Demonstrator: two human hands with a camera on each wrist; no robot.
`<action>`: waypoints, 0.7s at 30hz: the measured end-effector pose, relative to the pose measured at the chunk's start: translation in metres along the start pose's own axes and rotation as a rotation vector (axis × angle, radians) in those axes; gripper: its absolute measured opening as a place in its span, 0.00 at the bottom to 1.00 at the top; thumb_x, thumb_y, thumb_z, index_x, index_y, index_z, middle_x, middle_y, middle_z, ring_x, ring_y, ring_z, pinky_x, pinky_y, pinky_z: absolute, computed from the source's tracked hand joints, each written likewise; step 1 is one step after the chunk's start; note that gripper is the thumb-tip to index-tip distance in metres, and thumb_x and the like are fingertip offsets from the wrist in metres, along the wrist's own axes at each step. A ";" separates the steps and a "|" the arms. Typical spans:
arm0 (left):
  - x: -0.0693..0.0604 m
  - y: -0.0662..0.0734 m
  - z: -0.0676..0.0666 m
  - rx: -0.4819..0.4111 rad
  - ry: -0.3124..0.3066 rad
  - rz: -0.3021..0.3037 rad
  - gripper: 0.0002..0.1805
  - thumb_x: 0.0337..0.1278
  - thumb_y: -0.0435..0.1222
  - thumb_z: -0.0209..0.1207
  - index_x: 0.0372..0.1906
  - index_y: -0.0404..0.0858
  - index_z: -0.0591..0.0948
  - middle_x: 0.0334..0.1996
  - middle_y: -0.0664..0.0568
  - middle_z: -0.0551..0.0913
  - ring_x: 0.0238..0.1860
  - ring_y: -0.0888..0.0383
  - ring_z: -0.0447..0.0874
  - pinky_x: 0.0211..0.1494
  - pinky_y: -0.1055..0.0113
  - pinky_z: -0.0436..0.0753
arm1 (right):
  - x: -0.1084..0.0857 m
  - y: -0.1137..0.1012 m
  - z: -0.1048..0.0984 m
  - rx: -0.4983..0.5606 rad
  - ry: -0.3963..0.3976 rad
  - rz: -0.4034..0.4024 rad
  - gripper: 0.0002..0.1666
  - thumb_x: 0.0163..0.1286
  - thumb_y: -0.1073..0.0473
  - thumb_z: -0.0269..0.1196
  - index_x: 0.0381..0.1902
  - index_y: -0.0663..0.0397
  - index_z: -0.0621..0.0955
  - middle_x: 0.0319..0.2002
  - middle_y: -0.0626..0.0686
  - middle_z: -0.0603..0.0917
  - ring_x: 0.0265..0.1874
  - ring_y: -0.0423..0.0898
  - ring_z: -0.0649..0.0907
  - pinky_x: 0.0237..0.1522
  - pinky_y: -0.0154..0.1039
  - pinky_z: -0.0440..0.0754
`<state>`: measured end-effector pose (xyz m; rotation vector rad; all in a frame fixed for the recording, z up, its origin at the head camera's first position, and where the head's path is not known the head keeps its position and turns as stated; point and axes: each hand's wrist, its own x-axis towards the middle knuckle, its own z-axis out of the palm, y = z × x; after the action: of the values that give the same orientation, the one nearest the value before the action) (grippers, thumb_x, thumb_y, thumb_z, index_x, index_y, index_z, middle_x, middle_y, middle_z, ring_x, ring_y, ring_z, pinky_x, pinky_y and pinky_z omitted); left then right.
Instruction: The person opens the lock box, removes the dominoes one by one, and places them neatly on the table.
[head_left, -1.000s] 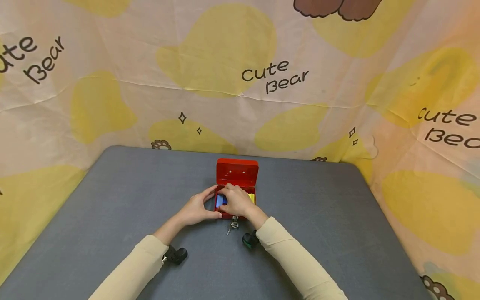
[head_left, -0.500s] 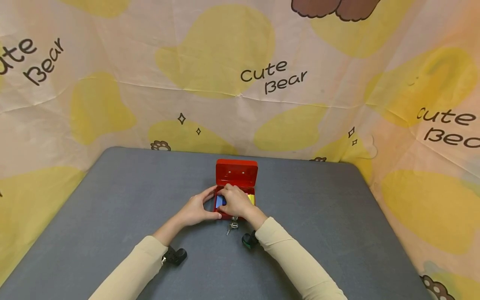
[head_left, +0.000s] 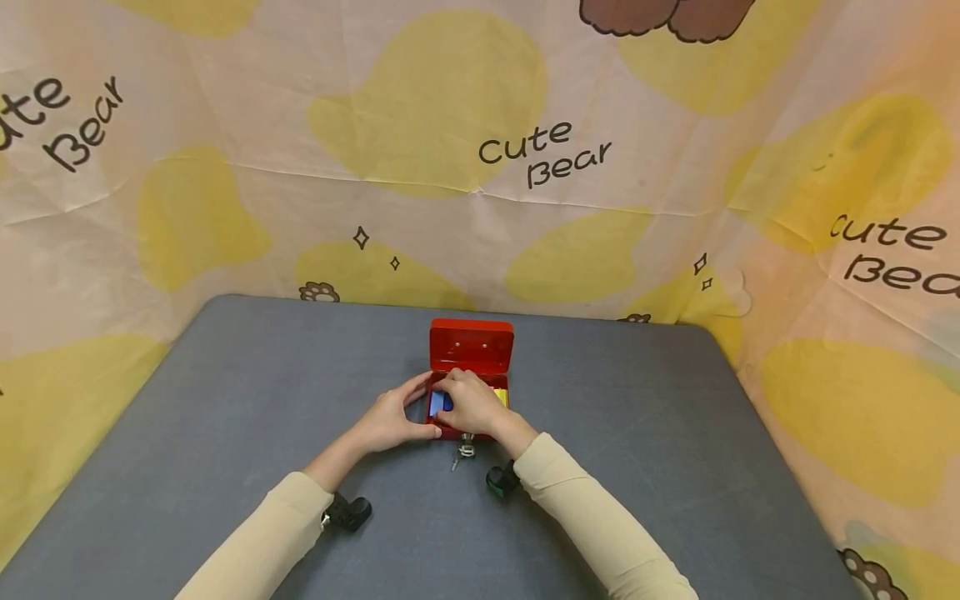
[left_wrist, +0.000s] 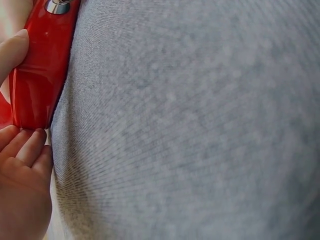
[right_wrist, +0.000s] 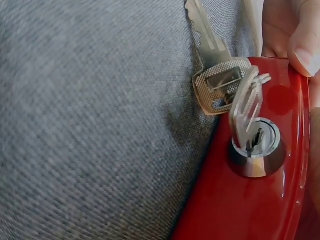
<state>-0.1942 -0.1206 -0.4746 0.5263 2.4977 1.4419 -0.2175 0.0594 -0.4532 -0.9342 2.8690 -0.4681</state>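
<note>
A small red metal cash box (head_left: 431, 421) stands on the table with its lid (head_left: 472, 345) raised at the back. My left hand (head_left: 388, 421) holds its left end, thumb on the front rim and fingertips against the side. My right hand (head_left: 471, 405) reaches down into the box with bent fingers, hiding most of the inside. Near its fingers lie a light blue piece (head_left: 436, 404) and a dark blue piece (head_left: 447, 402); whether it pinches either is hidden. A yellow piece (head_left: 501, 397) shows at the box's right. In the right wrist view, a key (right_wrist: 245, 107) sits in the front lock (right_wrist: 260, 155).
Another key (right_wrist: 212, 80) hangs from the one in the lock, in front of the box. Grey cloth-like covering spreads over the table (head_left: 637, 400). Behind it hangs a patterned fabric sheet (head_left: 420, 108). Black wrist cameras (head_left: 349, 512) sit low at both wrists.
The whole head view shifts very slightly. Both hands keep their places at the box, and nothing else visibly moves.
</note>
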 end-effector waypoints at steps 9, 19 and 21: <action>-0.001 0.000 -0.001 0.015 -0.006 -0.008 0.50 0.38 0.44 0.71 0.70 0.42 0.58 0.67 0.45 0.64 0.65 0.52 0.65 0.65 0.52 0.64 | -0.001 0.002 0.001 0.017 0.000 -0.016 0.26 0.58 0.51 0.65 0.54 0.54 0.78 0.48 0.51 0.78 0.43 0.44 0.75 0.50 0.34 0.75; -0.001 0.002 -0.001 0.015 -0.002 0.008 0.50 0.39 0.45 0.71 0.69 0.41 0.58 0.66 0.44 0.64 0.65 0.50 0.66 0.65 0.52 0.64 | -0.007 0.001 -0.005 0.046 0.040 -0.052 0.26 0.59 0.51 0.64 0.54 0.55 0.78 0.48 0.52 0.78 0.45 0.45 0.75 0.50 0.36 0.75; -0.002 0.002 -0.001 0.018 -0.003 0.009 0.50 0.39 0.45 0.71 0.69 0.41 0.58 0.66 0.44 0.64 0.65 0.50 0.66 0.64 0.52 0.65 | -0.008 0.001 -0.007 0.059 0.039 -0.054 0.26 0.59 0.51 0.64 0.55 0.54 0.78 0.48 0.52 0.78 0.45 0.45 0.75 0.51 0.36 0.75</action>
<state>-0.1926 -0.1207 -0.4721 0.5437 2.5115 1.4223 -0.2126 0.0663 -0.4473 -1.0054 2.8533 -0.5789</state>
